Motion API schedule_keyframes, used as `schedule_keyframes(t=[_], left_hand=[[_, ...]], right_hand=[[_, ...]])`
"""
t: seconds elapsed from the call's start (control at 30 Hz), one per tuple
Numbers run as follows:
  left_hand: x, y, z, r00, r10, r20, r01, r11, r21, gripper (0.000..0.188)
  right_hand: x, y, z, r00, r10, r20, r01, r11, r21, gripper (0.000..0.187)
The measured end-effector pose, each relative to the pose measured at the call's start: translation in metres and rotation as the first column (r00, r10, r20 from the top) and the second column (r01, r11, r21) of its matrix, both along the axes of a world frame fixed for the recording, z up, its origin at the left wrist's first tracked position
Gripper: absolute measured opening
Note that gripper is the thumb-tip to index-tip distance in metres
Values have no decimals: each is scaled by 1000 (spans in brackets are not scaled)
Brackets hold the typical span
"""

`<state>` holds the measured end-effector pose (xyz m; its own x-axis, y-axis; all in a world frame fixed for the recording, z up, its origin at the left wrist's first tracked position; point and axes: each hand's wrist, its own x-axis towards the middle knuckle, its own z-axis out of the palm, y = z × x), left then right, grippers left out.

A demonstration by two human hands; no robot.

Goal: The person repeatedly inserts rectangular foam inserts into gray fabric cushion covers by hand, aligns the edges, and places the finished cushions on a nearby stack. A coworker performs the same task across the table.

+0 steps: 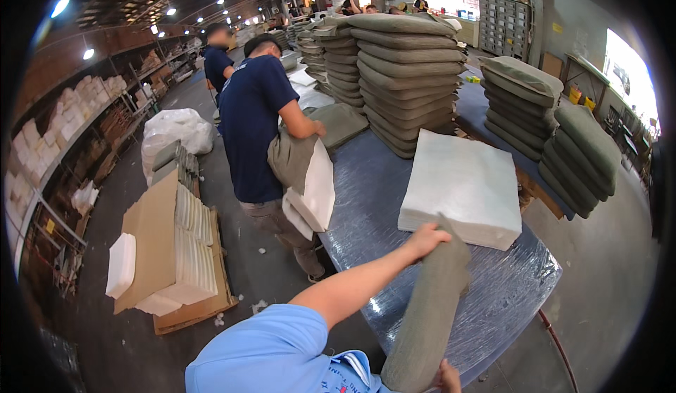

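Observation:
An olive-green cushion (pixel 427 308), seen mostly edge-on, stands tilted in front of me over the near end of the table. My left hand (pixel 427 241) is closed on the fabric at its far upper end, where a loose flap of cover sticks up. At the near lower end, the fingers of my right hand (pixel 448 377) curl against the cushion; part of that hand is cut off by the picture's edge. Just beyond my left hand lies a stack of white foam sheets (pixel 461 182). Whether foam fills the whole cover is hidden.
The table (pixel 366 189) is wrapped in shiny plastic film. Tall stacks of olive cushions (pixel 408 76) rise behind the foam, with more cushions (pixel 521 97) at right. On the left a co-worker (pixel 257 125) handles a cover and white foam. White pads on cardboard (pixel 176 252) stand on the floor.

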<state>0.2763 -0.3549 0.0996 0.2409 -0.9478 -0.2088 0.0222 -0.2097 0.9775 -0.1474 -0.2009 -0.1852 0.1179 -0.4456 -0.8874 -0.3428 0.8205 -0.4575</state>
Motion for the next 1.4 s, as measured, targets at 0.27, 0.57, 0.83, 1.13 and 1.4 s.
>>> schedule_keyframes(t=[0.27,0.57,0.83,1.13,1.4], left_hand=[[84,170,-117,684,396,-612,-342,916,210,33],[9,297,-254,303,316,-899,170,910,377,47],[-28,316,-343,739,341,-581,119,783,610,51],[-43,245,-299,912,-156,379,-66,857,512,53],[-69,241,-256,904,147,401,-243,949,200,21]], right_hand=[[-33,-45,144,920,-227,321,306,925,-224,43],[-30,-107,337,970,99,-223,-203,833,-514,34],[7,-81,352,849,245,-468,-451,798,-401,33],[1,-121,319,304,686,-661,-923,384,-25,64],[170,-131,125,-106,730,-675,-887,-376,-267,97]])
